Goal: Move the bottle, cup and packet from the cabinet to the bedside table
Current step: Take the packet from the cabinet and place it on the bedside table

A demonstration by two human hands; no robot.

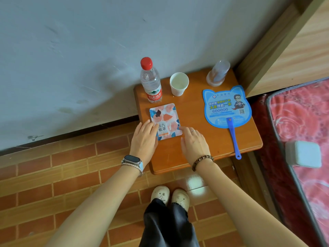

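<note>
A clear water bottle (pixel 151 81) with a red cap and red label stands upright at the back left of the orange wooden bedside table (pixel 195 148). To its right stands a white paper cup (pixel 179 84), upright. A flat packet (pixel 166 121) with a peach and blue print lies in front of them. My left hand (pixel 144 139) rests on the packet's left lower edge. The fingertips of my right hand (pixel 194 141) touch its right lower corner. Both hands lie flat with fingers extended.
A blue cat-shaped hand fan (pixel 227 108) lies on the table's right side, handle over the front edge. A clear lidded jar (pixel 218 73) stands at the back right. A red bed (pixel 302 131) with a white box (pixel 303 154) is on the right. A grey wall is behind.
</note>
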